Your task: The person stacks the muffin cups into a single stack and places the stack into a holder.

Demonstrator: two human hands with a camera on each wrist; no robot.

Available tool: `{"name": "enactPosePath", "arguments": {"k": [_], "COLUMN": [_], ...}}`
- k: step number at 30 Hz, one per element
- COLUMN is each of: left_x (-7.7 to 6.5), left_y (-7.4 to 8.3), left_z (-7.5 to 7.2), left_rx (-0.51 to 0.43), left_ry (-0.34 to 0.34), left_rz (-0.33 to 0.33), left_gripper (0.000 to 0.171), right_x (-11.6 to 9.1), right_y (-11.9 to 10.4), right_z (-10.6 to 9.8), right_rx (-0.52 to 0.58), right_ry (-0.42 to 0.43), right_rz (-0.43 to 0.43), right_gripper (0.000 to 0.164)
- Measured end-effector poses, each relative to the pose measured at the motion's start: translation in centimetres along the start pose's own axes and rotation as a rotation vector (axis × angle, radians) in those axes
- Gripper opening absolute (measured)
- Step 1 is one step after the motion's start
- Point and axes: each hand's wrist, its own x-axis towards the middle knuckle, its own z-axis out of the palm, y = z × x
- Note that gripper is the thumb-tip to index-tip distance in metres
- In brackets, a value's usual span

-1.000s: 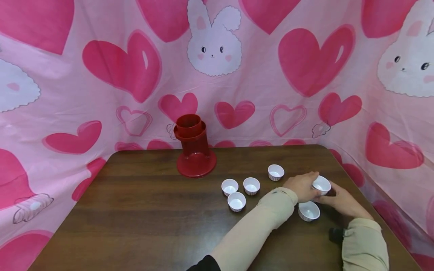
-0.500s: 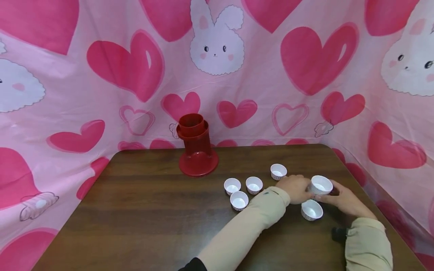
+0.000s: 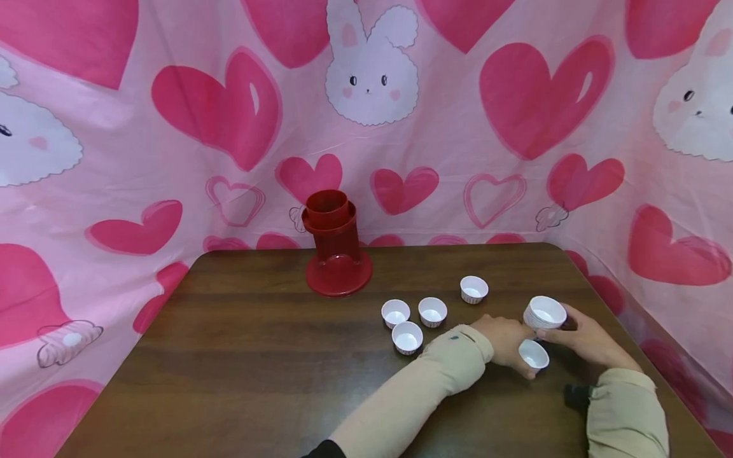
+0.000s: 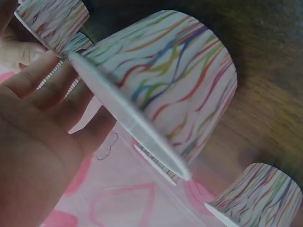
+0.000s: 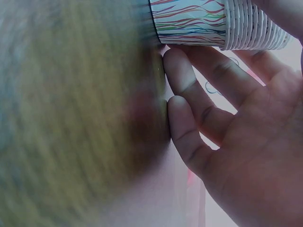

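Observation:
My right hand (image 3: 590, 340) holds a nested stack of paper cups (image 3: 545, 313) at the table's right side. Many rims overlap in the right wrist view's stack (image 5: 251, 26), with the thumb and fingers on opposite sides of it. My left hand (image 3: 504, 340) is at a single paper cup (image 3: 534, 355) just in front of the stack, its thumb on the near side and fingers behind. The left wrist view shows that left hand (image 4: 42, 123) with its fingertips by a cup (image 4: 54, 23). Each cup is white inside, with colourful wavy lines outside.
Three paper cups stand in a cluster near the table's middle, one being the front cup (image 3: 407, 338). Another cup (image 3: 474, 289) stands farther back. A red tubular stand (image 3: 338, 254) with a round base is at the back edge of the wooden table (image 3: 240, 369). Pink heart-patterned cloth (image 3: 446, 146) hangs behind.
My left hand has come away from the stack and down to the single cup in front of it. The right hand keeps its hold on the stack. The view has shifted slightly.

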Motion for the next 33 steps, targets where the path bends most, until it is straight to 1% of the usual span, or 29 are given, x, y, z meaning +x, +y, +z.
{"name": "enactPosePath", "arguments": {"k": [3, 6, 10, 13, 16, 18, 21, 23, 25, 28, 30, 33], "left_x": [0.1, 0.2, 0.1, 0.1, 0.1, 0.2, 0.2, 0.3, 0.4, 0.7, 0.9, 1.2], "left_y": [0.1, 0.1, 0.0, -0.3, -0.5, -0.6, -0.6, -0.8, -0.9, -1.2, -1.4, -1.5], "left_z": [0.1, 0.1, -0.5, -1.3, -2.2, -2.8, -3.5, -3.9, -4.1, -4.3, -4.3, -4.2], "left_rx": [0.016, -0.002, -0.081, -0.152, -0.216, -0.246, -0.305, -0.36, -0.406, -0.413, -0.395, -0.381], "left_ry": [-0.01, -0.028, -0.055, -0.042, -0.002, 0.029, 0.068, 0.094, 0.123, 0.177, 0.217, 0.272], "left_rz": [0.009, 0.002, 0.01, 0.057, 0.095, 0.114, 0.13, 0.141, 0.153, 0.173, 0.177, 0.166], "left_gripper": [0.053, 0.052, 0.058, 0.056, 0.052, 0.051, 0.053, 0.056, 0.057, 0.06, 0.062, 0.062], "right_x": [0.0, 0.0, 0.0, 0.0, 0.0, 0.0, 0.1, 0.1, 0.1, 0.1, 0.0, 0.0], "right_y": [0.0, 0.0, -0.1, 0.0, 0.2, 0.5, 0.8, 1.0, 1.0, 0.9, 0.7, 0.4], "right_z": [0.0, 0.0, 0.1, -0.1, -0.2, -0.2, -0.2, -0.2, -0.3, -0.4, -0.3, -0.2], "right_rx": [-0.003, 0.004, -0.001, -0.032, -0.075, -0.078, -0.063, -0.078, -0.094, -0.102, -0.065, -0.025], "right_ry": [-0.002, 0.001, 0.004, 0.009, 0.021, 0.032, 0.048, 0.063, 0.063, 0.045, 0.019, -0.004], "right_rz": [0.005, 0.0, -0.012, -0.019, -0.04, -0.056, -0.08, -0.089, -0.092, -0.069, -0.041, 0.007], "right_gripper": [0.072, 0.071, 0.071, 0.072, 0.069, 0.065, 0.057, 0.054, 0.056, 0.062, 0.068, 0.073]}}
